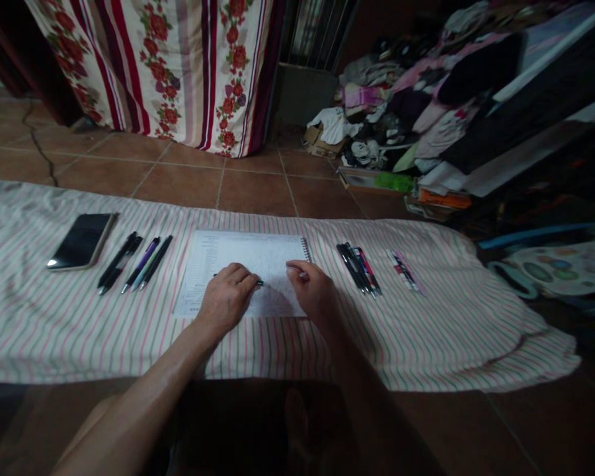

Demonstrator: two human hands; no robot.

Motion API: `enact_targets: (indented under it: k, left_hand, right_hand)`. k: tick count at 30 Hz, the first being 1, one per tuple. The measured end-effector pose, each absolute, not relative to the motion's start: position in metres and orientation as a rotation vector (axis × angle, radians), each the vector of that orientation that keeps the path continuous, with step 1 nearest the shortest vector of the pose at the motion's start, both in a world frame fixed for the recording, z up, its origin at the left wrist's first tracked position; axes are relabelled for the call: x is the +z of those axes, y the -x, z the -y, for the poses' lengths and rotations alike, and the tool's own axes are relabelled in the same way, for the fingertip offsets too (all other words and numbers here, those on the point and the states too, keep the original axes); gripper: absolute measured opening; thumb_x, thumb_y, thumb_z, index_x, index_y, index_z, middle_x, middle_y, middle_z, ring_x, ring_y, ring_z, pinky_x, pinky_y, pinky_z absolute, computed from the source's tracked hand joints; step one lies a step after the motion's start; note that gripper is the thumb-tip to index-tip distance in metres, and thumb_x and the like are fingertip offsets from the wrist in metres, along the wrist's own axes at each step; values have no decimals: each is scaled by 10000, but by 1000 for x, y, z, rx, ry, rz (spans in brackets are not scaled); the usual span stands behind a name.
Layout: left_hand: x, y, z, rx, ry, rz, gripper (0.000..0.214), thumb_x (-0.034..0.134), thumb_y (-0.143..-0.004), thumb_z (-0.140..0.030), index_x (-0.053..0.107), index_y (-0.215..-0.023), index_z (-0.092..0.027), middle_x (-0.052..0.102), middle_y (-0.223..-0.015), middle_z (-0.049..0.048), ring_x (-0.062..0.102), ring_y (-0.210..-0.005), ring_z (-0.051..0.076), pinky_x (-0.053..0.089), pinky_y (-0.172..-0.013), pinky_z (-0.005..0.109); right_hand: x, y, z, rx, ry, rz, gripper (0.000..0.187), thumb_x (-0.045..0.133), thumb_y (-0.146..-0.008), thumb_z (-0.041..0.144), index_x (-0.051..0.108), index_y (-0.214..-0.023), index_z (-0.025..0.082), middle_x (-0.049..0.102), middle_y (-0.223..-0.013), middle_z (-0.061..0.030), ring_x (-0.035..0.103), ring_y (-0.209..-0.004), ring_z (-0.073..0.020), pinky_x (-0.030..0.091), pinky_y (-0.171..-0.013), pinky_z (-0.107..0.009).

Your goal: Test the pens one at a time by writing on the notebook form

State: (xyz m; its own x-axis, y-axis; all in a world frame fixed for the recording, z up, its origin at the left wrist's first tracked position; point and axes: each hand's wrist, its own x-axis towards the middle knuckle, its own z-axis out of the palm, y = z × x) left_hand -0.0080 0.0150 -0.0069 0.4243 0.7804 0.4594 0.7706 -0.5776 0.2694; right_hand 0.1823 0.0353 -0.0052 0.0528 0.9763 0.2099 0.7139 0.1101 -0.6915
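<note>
A spiral notebook (pixel 250 248) with writing on its page lies on the striped cloth. Over its middle is my left hand (pixel 228 294), closed around a dark pen (pixel 260 283); one end of the pen pokes out beyond the fingertips. My right hand (pixel 313 289) hovers or rests at the notebook's right side, with fingers curled in. Something small may be between these fingers, but I cannot make it out. To the right lie a group of dark pens (pixel 359 270) and a few lighter, pinkish pens (pixel 405 272). More pens (pixel 141 264) lie left of the notebook.
A smartphone (pixel 82 241) lies at the left on the striped cloth (pixel 268 347). Beyond the tiled floor (pixel 178 173) hangs a flowered curtain (pixel 178 73). A heap of clothes (pixel 401 99) fills the back right, and a patterned plastic stool or chair (pixel 560 268) stands at the right.
</note>
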Motion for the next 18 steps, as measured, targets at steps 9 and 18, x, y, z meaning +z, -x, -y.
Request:
enact_targets:
  k: [9, 18]
  left_hand:
    - [-8, 5, -14, 838, -2650, -1386, 189, 449, -890, -218, 624, -930, -159, 634, -867, 86, 523, -916, 218, 469, -787, 358]
    - [-7, 0, -13, 1057, -2615, -1414, 289, 474, -851, -119, 555, -1124, -169, 610, -1124, 111, 486, -1131, 258, 450, -908, 435]
  right_hand:
    - [-16, -159, -27, 1101, 1404, 1586, 203, 575, -740, 310, 680, -892, 226, 686, -656, 5, 661, -593, -157, 522, -609, -301]
    - [-16, -154, -29, 1284, 1326, 1286, 225, 642, -683, 364, 675, -794, 171, 674, -618, -13, 613, -529, -136, 508, -526, -271]
